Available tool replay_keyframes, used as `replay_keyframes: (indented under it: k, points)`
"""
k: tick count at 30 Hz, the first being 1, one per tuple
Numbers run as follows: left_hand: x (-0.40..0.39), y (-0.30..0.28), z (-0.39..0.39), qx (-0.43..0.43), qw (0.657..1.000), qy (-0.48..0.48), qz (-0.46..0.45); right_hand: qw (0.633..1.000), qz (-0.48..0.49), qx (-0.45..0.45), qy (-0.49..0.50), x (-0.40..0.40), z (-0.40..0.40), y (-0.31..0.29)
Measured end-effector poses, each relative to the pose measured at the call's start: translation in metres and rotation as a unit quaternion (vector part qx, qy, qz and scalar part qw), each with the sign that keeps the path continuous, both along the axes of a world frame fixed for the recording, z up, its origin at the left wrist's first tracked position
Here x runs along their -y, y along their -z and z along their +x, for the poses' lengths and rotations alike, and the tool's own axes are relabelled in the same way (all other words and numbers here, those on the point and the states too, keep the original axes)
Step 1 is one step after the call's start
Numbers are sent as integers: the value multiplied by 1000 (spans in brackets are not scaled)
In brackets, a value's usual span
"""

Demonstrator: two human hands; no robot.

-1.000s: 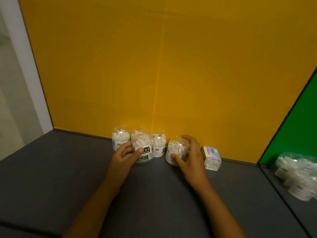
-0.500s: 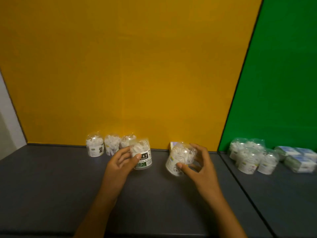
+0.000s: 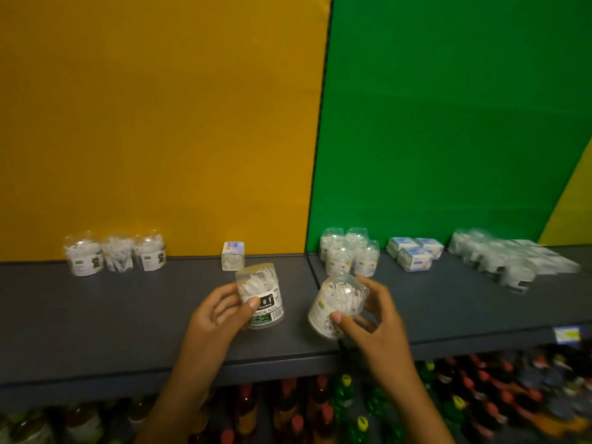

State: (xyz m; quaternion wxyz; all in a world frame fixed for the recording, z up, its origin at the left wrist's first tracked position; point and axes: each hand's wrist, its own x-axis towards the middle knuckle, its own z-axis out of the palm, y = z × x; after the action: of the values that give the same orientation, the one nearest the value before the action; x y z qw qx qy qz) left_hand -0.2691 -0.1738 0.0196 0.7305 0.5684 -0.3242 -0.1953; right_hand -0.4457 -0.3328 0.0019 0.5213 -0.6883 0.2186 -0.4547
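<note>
- The left hand (image 3: 217, 318) gripped a floss jar (image 3: 261, 296); the right hand (image 3: 368, 325) pinched a tilted domed jar (image 3: 336, 302).
- Setting both upright, back from the front edge of the shelf (image 3: 96, 315), seemed wisest.

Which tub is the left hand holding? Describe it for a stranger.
Over the dark shelf before the yellow panel, the left hand grips a clear tub of white picks. Unlike the domed tub in the right hand, it is flat-topped with a green DENTAL FLOSS label.
</note>
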Motion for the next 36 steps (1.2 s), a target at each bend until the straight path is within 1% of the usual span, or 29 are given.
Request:
replay_keyframes:
  k: [6, 11, 22, 27, 36]
  points:
    - [25, 9, -53, -8, 1000, 18, 10, 999, -12, -36, 26, 16, -63, 5]
    - [52, 7, -66, -9, 999, 31, 4, 997, -33, -66, 25, 44, -76, 3]
    - [115, 3, -26, 4, 1000, -9, -7, 991, -73, -112, -4, 117, -21, 8]
    - [148, 7, -3, -4, 1000, -12, -3, 985, -93, -140, -29, 152, 7, 14]
    - [182, 18, 27, -33, 999, -20, 23, 978, -127, -165, -29, 193, 37, 33]
